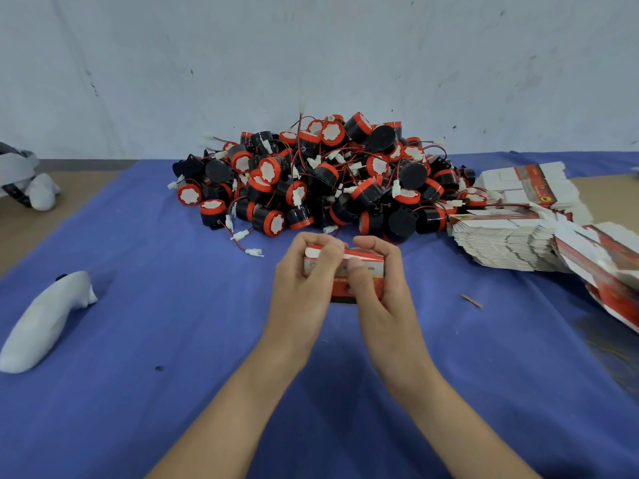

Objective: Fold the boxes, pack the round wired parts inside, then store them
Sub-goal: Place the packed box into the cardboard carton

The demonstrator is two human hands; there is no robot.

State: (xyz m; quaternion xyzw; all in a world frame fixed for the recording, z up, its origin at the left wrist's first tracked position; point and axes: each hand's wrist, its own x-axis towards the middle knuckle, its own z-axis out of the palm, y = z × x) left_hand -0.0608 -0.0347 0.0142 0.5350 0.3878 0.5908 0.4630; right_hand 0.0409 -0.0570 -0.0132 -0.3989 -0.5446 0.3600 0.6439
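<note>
A small red and white cardboard box [367, 268] is held between both hands just above the blue cloth [173, 340]. My left hand [304, 281] grips its left end with fingers curled over the top flap. My right hand [380, 281] wraps its right side, thumb pressed on the front face. Behind the hands lies a large heap of round black and red wired parts [321, 178] with white connectors. A fanned stack of flat unfolded boxes [511, 236] lies at the right. What the held box contains is hidden.
A white controller [45, 323] lies on the cloth at the left. Another white device [24, 181] sits at the far left on the bare table. A thin wooden sliver [472, 301] lies right of the hands. A grey wall [311, 63] stands behind the heap.
</note>
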